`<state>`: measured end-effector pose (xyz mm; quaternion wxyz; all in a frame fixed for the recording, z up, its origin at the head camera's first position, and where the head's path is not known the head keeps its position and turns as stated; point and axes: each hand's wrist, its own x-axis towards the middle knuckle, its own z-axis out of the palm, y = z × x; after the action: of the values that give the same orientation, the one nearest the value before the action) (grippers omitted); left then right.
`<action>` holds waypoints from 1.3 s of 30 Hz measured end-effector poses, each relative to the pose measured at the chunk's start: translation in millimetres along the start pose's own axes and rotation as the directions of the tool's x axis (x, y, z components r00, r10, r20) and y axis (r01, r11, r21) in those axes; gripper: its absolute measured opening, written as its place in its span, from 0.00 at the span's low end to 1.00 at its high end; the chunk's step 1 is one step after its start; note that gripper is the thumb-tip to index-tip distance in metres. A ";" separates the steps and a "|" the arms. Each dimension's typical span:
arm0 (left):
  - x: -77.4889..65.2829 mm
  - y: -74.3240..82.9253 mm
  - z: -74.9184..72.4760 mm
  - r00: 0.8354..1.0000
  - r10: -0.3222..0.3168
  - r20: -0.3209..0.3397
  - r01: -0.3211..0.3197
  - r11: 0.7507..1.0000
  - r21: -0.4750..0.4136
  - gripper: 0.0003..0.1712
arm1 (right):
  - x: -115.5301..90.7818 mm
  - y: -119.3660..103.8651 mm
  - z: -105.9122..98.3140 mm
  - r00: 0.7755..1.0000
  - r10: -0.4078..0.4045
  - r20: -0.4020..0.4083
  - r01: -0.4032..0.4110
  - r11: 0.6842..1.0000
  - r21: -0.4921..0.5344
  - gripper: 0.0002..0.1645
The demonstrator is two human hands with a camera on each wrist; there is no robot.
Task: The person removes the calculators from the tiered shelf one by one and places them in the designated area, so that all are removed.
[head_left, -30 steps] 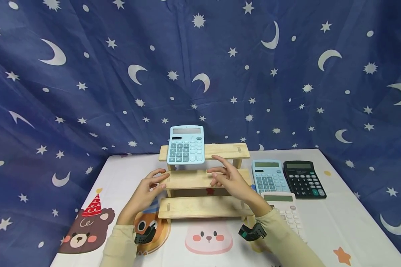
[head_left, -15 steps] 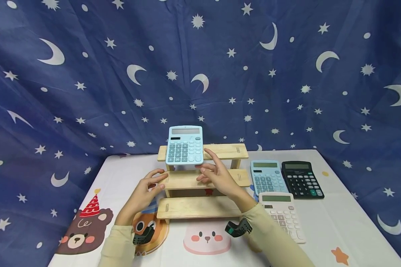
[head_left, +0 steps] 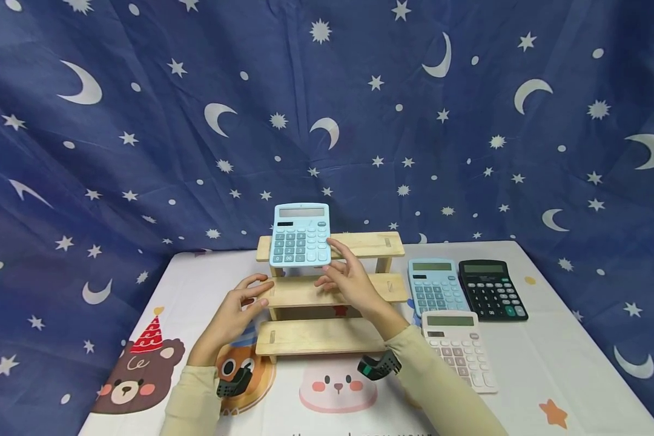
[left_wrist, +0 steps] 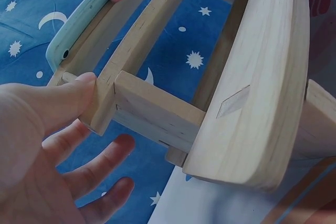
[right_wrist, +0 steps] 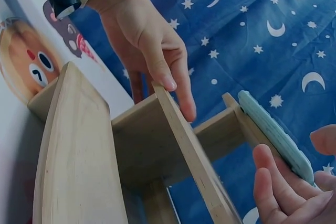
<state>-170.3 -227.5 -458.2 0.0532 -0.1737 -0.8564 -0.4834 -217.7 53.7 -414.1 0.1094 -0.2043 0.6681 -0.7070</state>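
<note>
A light blue calculator (head_left: 300,235) leans upright on the left part of the top tier of a wooden three-tier stand (head_left: 327,336). My left hand (head_left: 238,312) is at the left end of the middle tier. In the left wrist view, its thumb (left_wrist: 79,88) presses one side of that board's end, with the fingers round the other side. My right hand (head_left: 354,284) is at the calculator's lower right corner, index fingertip touching its right edge. Its other fingers (right_wrist: 265,177) are loosely bent near the calculator's bottom edge in the right wrist view.
Right of the stand, a second light blue calculator (head_left: 438,286), a black calculator (head_left: 493,290) and a white calculator (head_left: 460,351) lie on the table with its printed white cloth (head_left: 545,357). A blue star-patterned curtain (head_left: 360,79) hangs close behind the stand.
My right hand has moved left, from beside the calculator to touching its right edge. My left hand has stayed at the stand's left end. The calculator looks unmoved on the top tier.
</note>
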 end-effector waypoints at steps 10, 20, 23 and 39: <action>-0.5 0.8 -1.1 1.000 0.011 -0.005 -0.011 1.000 0.001 0.23 | 4.2 1.2 3.5 0.999 0.010 -0.043 -0.008 0.999 0.045 0.38; -0.6 1.2 -1.0 1.000 0.011 0.000 -0.011 1.000 -0.005 0.23 | 7.5 3.0 8.9 0.991 0.063 -0.114 -0.049 0.991 0.124 0.36; -0.1 0.8 -0.7 1.000 0.015 0.002 -0.015 1.000 -0.005 0.23 | 7.3 2.3 10.4 0.988 0.080 -0.135 -0.061 0.988 0.141 0.36; 0.9 -0.6 -1.0 1.000 0.010 -0.005 -0.010 1.000 0.006 0.22 | 3.2 1.5 16.4 0.969 0.128 -0.212 -0.074 0.967 0.244 0.41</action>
<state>-171.5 -228.4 -457.9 0.0583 -0.1765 -0.8567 -0.4811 -213.6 37.4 -414.7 0.0920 -0.0737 0.5979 -0.7928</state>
